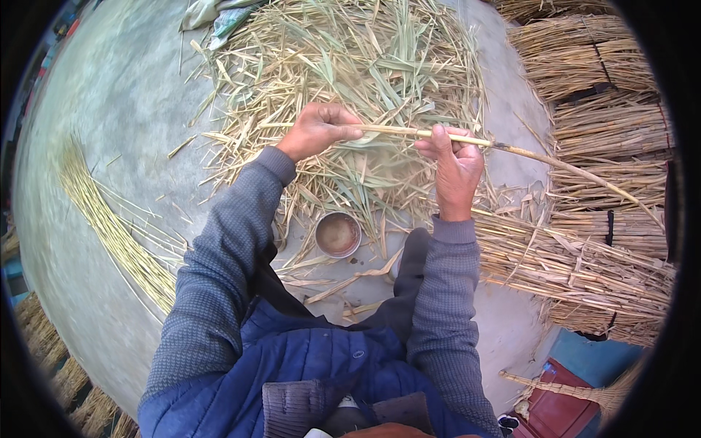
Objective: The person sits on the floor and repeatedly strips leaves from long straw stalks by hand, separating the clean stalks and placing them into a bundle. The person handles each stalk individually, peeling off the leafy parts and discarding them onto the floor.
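Observation:
A long pale reed stalk [398,131] stretches across in front of me, with a dark joint on its right part and a bend down to the right. My left hand [321,130] is closed around its left portion, thumb lying along it. Farther right, my right hand [457,162] pinches the same stalk between thumb and fingers, left of the dark joint. Under both hands lies a broad heap of dry and greenish leaves and husks [314,58]. Between my knees, a small round metal bowl [338,234] rests on the floor; its inside looks brownish.
On the left, a fanned bundle of thin peeled stalks [117,219] lies on the grey concrete floor [117,109]. Loose unpeeled reeds [577,263] reach in from the right, beside tied reed bundles [606,131]. A dark red object [555,401] sits at the lower right.

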Action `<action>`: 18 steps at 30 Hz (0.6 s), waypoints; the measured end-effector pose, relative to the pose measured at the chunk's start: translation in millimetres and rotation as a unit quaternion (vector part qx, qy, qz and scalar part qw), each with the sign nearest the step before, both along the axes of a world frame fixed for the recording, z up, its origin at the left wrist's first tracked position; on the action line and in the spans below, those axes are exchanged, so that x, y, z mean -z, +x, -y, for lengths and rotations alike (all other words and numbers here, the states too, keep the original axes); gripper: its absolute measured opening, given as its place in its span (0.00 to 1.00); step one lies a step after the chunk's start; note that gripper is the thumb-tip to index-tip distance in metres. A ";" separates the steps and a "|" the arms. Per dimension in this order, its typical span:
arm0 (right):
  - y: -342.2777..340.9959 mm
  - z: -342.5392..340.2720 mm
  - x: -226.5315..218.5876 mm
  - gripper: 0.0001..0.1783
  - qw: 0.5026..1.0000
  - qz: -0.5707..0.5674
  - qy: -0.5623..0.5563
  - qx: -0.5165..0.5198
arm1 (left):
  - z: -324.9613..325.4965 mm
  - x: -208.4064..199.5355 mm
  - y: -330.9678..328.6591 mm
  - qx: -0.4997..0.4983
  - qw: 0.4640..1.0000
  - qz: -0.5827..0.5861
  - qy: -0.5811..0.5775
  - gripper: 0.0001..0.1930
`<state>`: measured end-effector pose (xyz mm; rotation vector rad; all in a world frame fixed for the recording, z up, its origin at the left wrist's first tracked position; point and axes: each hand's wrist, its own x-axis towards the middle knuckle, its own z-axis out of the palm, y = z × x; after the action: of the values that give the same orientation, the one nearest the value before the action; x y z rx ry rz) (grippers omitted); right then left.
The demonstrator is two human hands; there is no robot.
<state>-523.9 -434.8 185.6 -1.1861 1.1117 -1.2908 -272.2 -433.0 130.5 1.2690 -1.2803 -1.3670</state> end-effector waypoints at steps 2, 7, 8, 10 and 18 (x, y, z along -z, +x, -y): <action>-2.2 0.9 0.7 0.12 0.999 0.019 -0.016 -0.027 | -0.8 -2.5 4.3 0.007 0.999 -0.038 0.005 0.08; -16.7 2.9 3.1 0.14 1.000 0.030 -0.002 0.000 | 10.4 -3.9 37.5 -0.185 0.957 -0.215 -0.059 0.07; -17.2 4.2 5.1 0.14 0.999 0.030 -0.009 -0.012 | 16.1 -0.3 41.3 -0.162 0.966 -0.195 -0.053 0.07; -15.1 2.4 11.0 0.15 0.999 0.027 -0.011 -0.021 | 19.8 8.1 51.9 -0.171 0.973 -0.150 -0.039 0.08; -8.3 5.1 16.1 0.14 1.000 0.023 0.008 -0.007 | 15.2 5.4 95.6 -0.273 0.860 0.387 -0.188 0.16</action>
<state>-532.2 -439.9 169.5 -1.1446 1.0777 -1.2902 -176.6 -448.1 125.1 1.7803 -1.4336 -0.1542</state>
